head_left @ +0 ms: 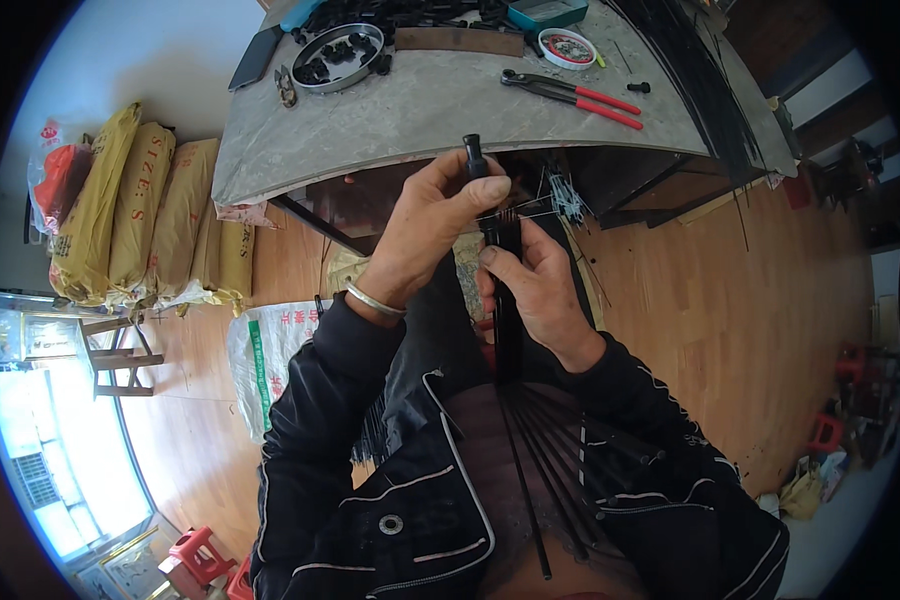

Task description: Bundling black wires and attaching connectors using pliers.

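My left hand [432, 222], with a pale bangle at its wrist, pinches a short black tubular fitting [473, 150] between thumb and fingers. The fitting stands upright with its flared end up. Just to the right and lower, my right hand [548, 295] is closed round a bundle of thin black rods [508, 345]. The rods run down over my lap and fan out at their lower ends. Their upper tips lie close to my left fingers; whether they touch the fitting is hidden.
Ahead stands a grey table [370, 130] with a round tray [338, 57] of black parts, red-handled pliers [580, 98], a small white dish [568, 48] and long black rods [690, 80]. Yellow sacks [145, 210] lean at the left; a white sack [270, 355] lies on the floor.
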Demonstrator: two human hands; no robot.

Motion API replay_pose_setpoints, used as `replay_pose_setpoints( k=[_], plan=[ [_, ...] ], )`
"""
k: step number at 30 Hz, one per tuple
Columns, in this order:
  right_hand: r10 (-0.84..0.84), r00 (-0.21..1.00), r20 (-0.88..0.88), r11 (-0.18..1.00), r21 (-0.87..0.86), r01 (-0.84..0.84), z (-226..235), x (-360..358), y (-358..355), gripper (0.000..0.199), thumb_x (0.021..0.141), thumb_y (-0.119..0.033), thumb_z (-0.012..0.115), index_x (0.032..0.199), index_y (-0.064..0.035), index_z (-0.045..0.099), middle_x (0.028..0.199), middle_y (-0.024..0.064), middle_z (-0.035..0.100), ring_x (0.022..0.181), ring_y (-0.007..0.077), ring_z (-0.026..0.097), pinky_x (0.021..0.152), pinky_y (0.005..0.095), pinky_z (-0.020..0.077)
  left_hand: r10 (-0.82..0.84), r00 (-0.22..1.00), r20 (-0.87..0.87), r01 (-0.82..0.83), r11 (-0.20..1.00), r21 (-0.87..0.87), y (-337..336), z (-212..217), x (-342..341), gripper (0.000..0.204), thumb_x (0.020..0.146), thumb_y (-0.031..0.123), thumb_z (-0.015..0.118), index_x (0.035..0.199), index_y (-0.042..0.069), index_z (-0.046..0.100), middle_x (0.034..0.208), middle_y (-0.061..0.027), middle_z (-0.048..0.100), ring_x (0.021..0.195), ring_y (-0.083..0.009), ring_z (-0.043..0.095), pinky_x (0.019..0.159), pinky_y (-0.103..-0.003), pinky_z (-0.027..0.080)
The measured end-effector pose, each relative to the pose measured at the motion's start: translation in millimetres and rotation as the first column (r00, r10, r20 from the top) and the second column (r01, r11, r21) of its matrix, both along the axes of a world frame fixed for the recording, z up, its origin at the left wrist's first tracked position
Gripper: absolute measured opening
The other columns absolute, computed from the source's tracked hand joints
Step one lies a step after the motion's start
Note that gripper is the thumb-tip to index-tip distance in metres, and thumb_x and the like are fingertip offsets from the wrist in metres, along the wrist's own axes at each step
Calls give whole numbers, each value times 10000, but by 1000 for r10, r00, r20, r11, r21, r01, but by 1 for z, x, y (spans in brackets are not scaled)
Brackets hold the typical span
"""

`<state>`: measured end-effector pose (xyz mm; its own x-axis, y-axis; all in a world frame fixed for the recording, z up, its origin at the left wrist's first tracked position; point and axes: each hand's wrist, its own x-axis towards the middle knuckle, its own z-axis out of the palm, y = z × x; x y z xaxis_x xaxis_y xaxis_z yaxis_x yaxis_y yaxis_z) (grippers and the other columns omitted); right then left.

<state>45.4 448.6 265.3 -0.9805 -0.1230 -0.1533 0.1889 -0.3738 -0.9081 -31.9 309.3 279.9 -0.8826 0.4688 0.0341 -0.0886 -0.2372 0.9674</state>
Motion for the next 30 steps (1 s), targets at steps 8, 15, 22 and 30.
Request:
replay_pose_setpoints(
  k=[8,15,22,30],
  plan=[
    [21,1000,15,999,-28,-21,-2,-1,3,103,934,-107,571,990,-26,539,709,38,559,599,99,531,551,244,466,-50,994,101,37,991,131,-4,-4,-3,347,967,157,557,1275,-2,542,1005,-57,652,947,-123,608,875,-270,483],
    [33,999,23,999,-38,-32,-2,-2,4,98,931,-107,573,970,-26,533,708,34,550,600,103,533,546,249,466,-95,991,97,82,988,127,-7,-7,-4,365,987,172,517,1312,6,511,1021,-66,651,996,-133,597,913,-282,470],
    [31,999,14,998,-51,-31,-6,-3,3,109,931,-117,577,970,-25,533,712,28,534,603,102,535,523,253,458,-223,968,119,184,944,274,-10,-13,-10,430,973,215,554,1341,6,480,1028,-66,640,1021,-148,582,948,-302,440],
    [46,999,4,995,-86,-45,-10,-4,5,117,923,-115,590,974,-22,541,732,28,534,617,106,541,516,257,457,-257,961,105,204,910,361,-10,-24,-12,436,962,216,572,1335,8,484,1033,-70,645,1032,-155,570,955,-313,420]
  ],
)
